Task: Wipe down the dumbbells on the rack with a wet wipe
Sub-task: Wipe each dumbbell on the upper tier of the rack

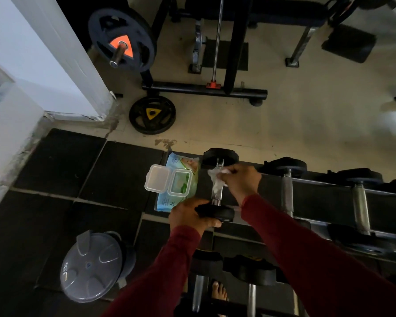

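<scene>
**Wiping handle of leftmost dumbbell**

My left hand (191, 215) grips the near head of the dumbbell (218, 184) on the rack (325, 197). My right hand (240, 179) pinches the wet wipe (215, 177) against the handle. Advice to self: steady the head, wrap the wipe, stroke full length.

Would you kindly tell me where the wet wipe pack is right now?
The wet wipe pack lies lid-open at the rack's left end, just left of the dumbbell being wiped.
</scene>
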`<state>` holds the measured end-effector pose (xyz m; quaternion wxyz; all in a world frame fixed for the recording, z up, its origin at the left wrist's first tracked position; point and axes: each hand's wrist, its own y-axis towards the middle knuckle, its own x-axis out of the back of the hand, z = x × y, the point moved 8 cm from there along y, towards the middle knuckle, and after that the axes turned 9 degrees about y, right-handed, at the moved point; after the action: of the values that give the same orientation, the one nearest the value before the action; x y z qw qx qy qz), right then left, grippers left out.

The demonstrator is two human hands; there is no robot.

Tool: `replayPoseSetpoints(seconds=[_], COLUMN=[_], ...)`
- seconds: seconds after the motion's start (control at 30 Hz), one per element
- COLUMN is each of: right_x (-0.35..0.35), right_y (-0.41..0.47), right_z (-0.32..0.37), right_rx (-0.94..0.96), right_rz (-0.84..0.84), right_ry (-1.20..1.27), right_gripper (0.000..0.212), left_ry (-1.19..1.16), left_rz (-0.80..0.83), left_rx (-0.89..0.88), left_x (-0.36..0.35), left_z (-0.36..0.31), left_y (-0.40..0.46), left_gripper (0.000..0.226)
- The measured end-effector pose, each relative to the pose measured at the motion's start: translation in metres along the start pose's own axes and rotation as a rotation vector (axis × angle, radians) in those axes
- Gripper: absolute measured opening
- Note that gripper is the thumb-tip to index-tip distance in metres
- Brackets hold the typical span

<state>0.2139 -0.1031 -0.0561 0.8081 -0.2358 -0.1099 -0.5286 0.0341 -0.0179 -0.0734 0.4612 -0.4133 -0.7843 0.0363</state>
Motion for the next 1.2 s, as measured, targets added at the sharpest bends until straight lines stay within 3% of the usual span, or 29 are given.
replayPoseSetpoints(seconds=[0.13,0.33,0.53,0.67,0.73,0.83,1.07,1.2], right_x=[-0.015,-0.028,-0.048,-0.05,-0.048,-0.029,0.013,0.013], right_y=[0.009,-0.013,-0.007,-0.002,-0.005,-0.01,0.0,0.0], right_z=[0.024,0.016,0.041,0.054,0.045,0.022,-0.054,-0.052], right_rx=[0.266,0.325,0.593,0.649,0.603,0.433,-0.37,-0.506], right_rz=[0.083,0.321,0.268,0.229,0.297,0.389,0.331,0.361], right_ry=[-0.181,-0.377,-0.788,-0.884,-0.832,-0.544,0.317,0.575], right_gripper=[0.01,0.001,0.011,0.016,0.018,0.009,0.029,0.03], left_ry=[0.0,-0.016,0.05,0.165,0.225,0.306,0.586,0.621], left_rz=[0.0,0.022,0.005,-0.033,-0.041,-0.061,0.029,0.017], left_rx=[-0.02,-0.041,-0.065,-0.178,-0.245,-0.343,-0.389,-0.357], left_x=[0.002,0.001,0.002,0.003,0.0,-0.006,-0.036,-0.039], left_z=[0.0,-0.001,-0.003,-0.011,-0.016,-0.026,-0.058,-0.065], left_y=[0.0,0.0,-0.002,-0.003,-0.005,-0.007,-0.009,-0.004], left_gripper=[0.069,0.066,0.067,0.063,0.06,0.057,0.052,0.047])
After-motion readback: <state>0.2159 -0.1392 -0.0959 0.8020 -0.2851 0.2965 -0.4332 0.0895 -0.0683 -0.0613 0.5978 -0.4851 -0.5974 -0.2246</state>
